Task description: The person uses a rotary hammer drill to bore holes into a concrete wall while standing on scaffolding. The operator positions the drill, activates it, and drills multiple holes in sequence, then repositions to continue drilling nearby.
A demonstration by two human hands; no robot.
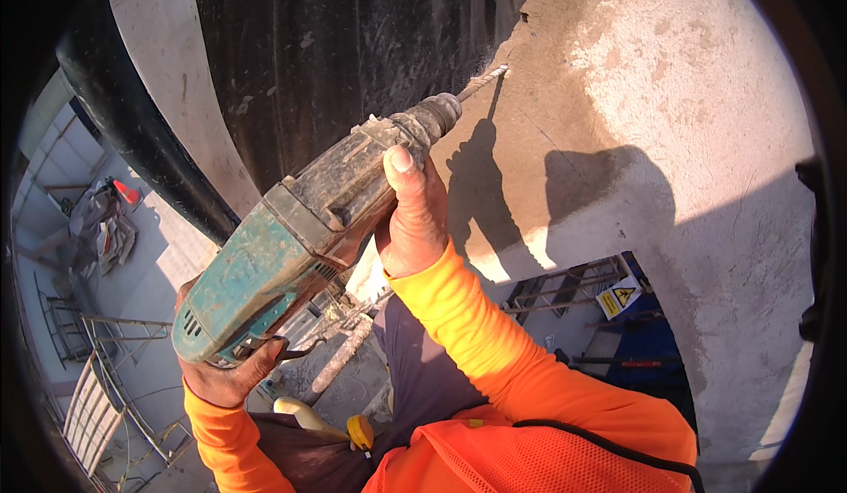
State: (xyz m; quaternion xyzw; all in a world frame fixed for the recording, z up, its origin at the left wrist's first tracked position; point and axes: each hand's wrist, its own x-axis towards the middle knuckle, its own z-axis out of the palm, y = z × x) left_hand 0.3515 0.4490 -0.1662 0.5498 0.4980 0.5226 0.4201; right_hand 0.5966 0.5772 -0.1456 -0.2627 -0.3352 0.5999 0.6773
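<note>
the rigid drill (282, 228) looks heavy, best held rear and front. left hand (227, 377) curls fingers round its rear; right hand (415, 220): fingers hidden, cannot tell.

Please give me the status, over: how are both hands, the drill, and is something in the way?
Left hand grips drill at rear, right hand toward front. Bit seemingly touching wall. Dark sheeting alongside; nothing seen blocking.

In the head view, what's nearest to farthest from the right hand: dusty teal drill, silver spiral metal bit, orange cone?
1. Dusty teal drill: held by the right hand.
2. Silver spiral metal bit: ahead, at the drill's front.
3. Orange cone: left background.
</note>
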